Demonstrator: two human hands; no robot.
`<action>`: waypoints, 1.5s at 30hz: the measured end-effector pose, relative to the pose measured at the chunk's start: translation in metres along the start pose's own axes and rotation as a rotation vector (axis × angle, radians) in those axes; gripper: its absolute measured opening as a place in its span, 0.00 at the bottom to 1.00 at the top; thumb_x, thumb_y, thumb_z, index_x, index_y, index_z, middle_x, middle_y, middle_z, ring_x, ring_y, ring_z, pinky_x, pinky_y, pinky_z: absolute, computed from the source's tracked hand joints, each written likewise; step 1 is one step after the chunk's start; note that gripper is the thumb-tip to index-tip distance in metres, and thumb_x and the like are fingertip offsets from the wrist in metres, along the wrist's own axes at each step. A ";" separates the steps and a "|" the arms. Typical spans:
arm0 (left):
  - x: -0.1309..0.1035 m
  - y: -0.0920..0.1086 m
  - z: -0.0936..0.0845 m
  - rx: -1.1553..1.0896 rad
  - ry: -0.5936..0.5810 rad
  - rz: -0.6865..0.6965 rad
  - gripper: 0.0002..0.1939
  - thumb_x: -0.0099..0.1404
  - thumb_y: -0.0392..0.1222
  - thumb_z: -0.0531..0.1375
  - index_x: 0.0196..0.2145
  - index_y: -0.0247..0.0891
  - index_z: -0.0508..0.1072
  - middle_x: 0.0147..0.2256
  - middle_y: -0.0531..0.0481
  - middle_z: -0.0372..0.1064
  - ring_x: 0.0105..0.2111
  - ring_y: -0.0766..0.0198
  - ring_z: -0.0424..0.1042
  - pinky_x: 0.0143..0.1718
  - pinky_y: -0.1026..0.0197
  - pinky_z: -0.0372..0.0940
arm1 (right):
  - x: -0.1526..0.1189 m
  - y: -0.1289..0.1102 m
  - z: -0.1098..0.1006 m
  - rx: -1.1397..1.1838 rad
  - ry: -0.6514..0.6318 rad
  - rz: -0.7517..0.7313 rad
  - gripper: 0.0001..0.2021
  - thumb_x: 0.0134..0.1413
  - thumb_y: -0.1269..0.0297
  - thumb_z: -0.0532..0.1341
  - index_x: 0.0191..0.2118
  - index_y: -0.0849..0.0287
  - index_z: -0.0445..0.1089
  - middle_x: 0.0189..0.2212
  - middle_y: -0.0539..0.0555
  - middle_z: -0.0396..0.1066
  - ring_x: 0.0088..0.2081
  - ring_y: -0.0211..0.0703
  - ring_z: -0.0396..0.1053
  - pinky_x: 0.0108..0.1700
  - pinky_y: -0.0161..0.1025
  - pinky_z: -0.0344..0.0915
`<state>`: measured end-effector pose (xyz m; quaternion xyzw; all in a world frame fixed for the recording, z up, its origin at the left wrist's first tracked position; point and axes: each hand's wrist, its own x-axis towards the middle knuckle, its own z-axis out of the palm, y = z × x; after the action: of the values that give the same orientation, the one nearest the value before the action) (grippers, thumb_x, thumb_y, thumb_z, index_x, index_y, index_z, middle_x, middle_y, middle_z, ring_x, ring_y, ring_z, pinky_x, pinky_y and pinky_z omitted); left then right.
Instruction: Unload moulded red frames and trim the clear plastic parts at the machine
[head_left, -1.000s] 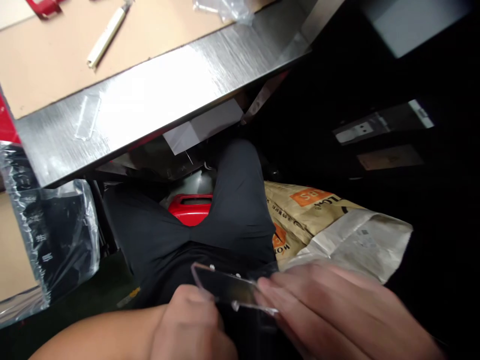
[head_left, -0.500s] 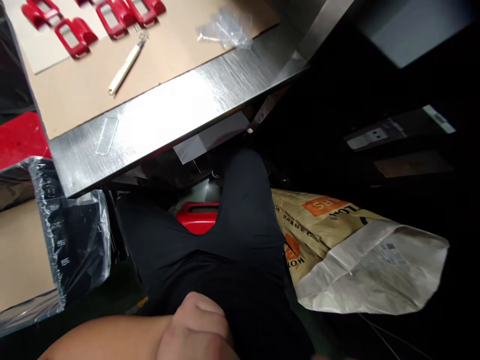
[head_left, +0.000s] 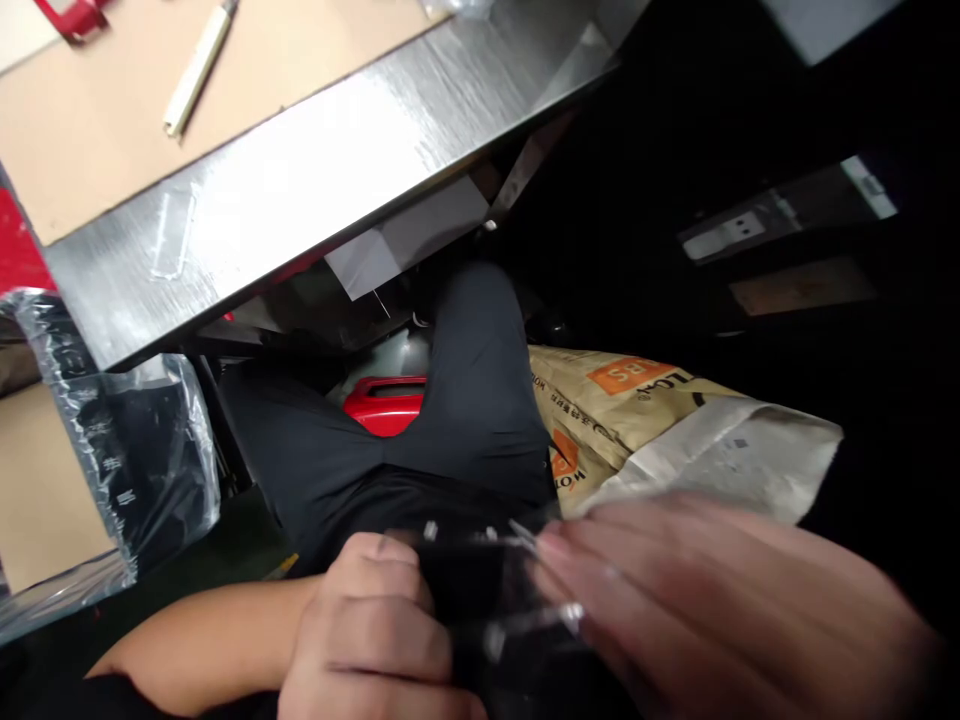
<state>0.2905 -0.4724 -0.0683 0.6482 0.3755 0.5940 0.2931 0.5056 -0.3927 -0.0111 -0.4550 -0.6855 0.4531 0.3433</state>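
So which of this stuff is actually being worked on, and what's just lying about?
In hand:
- clear plate, held over the lap
- left hand
- right hand

Lying about:
- paper sack
- steel table
- cardboard sheet
- pale stick
- plastic bag
- red part

Right hand (head_left: 720, 610) back in view — half a second ago it was out of frame. Clear plastic piece (head_left: 510, 590) again between it and the left hand (head_left: 375, 640). View tilted down — red clips mostly gone from the top edge.

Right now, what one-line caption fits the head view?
Both hands, left hand and right hand, hold a clear plastic piece over the lap, below a steel table edge.
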 end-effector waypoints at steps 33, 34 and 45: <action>0.065 -0.024 -0.031 0.215 -0.003 -0.106 0.05 0.64 0.33 0.68 0.33 0.35 0.75 0.29 0.50 0.72 0.28 0.68 0.70 0.29 0.66 0.67 | -0.045 0.011 0.068 0.375 0.058 0.313 0.07 0.61 0.68 0.66 0.31 0.56 0.78 0.21 0.50 0.74 0.24 0.38 0.70 0.28 0.36 0.67; 0.064 -0.029 -0.029 0.178 0.007 -0.171 0.05 0.64 0.33 0.68 0.32 0.35 0.75 0.29 0.50 0.71 0.28 0.68 0.70 0.28 0.66 0.66 | -0.044 0.011 0.068 0.360 0.058 0.295 0.06 0.61 0.69 0.66 0.32 0.56 0.78 0.21 0.50 0.74 0.24 0.39 0.71 0.29 0.36 0.68; 0.032 -0.048 -0.011 -0.157 -0.138 -0.589 0.58 0.50 0.57 0.78 0.70 0.48 0.53 0.68 0.37 0.51 0.62 0.43 0.62 0.60 0.45 0.66 | -0.039 0.019 0.070 0.352 0.084 0.343 0.07 0.62 0.70 0.65 0.32 0.55 0.78 0.22 0.49 0.73 0.23 0.36 0.69 0.27 0.33 0.66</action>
<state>0.2734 -0.4203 -0.0896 0.5257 0.4793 0.4654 0.5266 0.4637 -0.4471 -0.0561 -0.5163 -0.4938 0.5978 0.3636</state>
